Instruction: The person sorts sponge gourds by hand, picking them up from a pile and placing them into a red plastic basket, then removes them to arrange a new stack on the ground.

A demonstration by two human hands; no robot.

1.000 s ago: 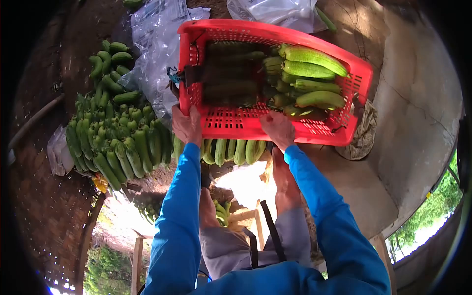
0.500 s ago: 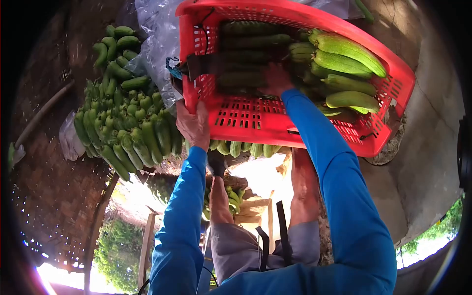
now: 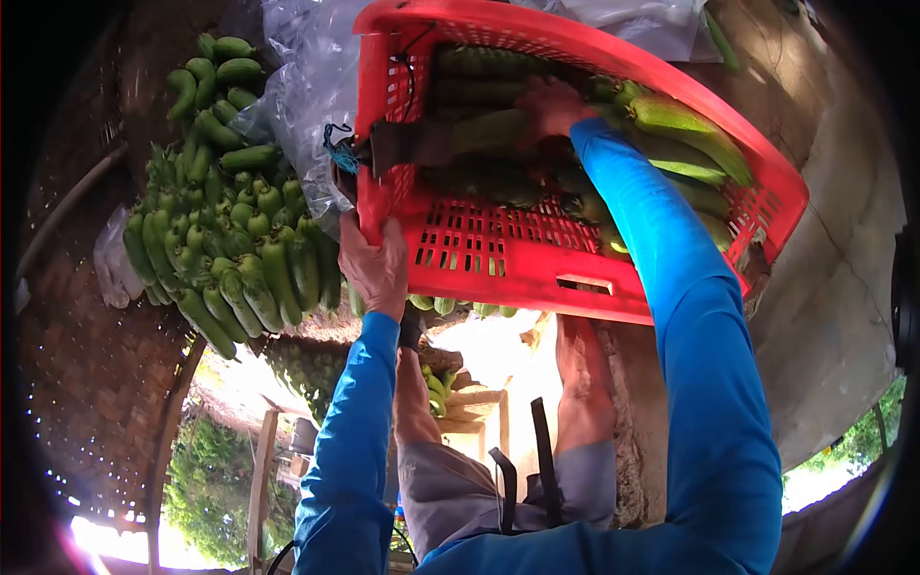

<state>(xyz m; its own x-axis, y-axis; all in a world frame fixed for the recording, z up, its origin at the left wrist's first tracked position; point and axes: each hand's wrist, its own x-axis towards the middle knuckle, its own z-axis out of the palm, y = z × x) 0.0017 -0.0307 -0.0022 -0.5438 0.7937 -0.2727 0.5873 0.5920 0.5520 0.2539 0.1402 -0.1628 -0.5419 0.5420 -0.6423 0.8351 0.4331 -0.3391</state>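
Note:
A red plastic crate (image 3: 460, 257) stands tilted before me, with several green luffa gourds (image 3: 695, 129) lying in it. My left hand (image 3: 376, 268) grips the crate's near left corner, fingers over its edge. Inside the crate, my right hand (image 3: 554, 107) is closed around the end of a luffa gourd (image 3: 487, 132) toward the far wall; shade partly hides its fingertips. Under the crate's near side, the ends of more gourds peek out. A dark strap and a blue cord (image 3: 340, 151) hang at the crate's left end.
To the left, a large pile of luffa gourds (image 3: 225, 249) lies stacked beside clear plastic sheeting (image 3: 307, 86). A woven wall (image 3: 86, 383) runs along the left, and concrete ground (image 3: 824, 287) along the right. My legs are below the crate, with more gourds (image 3: 439, 388) between them.
My right hand has moved toward the crate's far wall, and a gourd has shifted with it. More of the slotted near side shows. My left hand keeps its hold on the corner.

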